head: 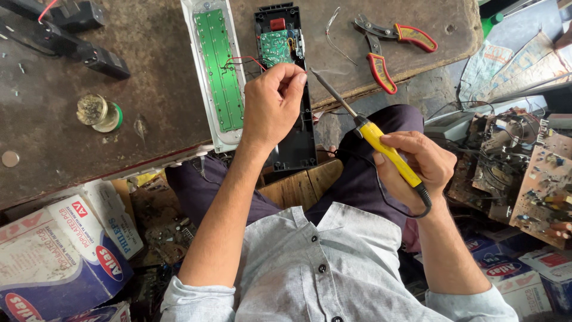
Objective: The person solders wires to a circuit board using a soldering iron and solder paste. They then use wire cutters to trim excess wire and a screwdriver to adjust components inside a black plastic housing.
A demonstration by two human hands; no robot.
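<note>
Over worn counter (71,149): left hand (271,104) pinched shut beside small circuit board (275,48), right hand (417,164) gripped light, rigid soldering iron (381,143) by yellow handle, hot tip avoided.

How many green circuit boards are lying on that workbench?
2. A long green board sits in the white housing left of the left hand. A small green board sits in the black casing just above that hand. Others may be hidden among the clutter.

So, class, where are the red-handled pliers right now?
In the head view, the red-handled pliers lie open at the workbench's far right end, beyond the soldering iron tip, untouched.
</note>
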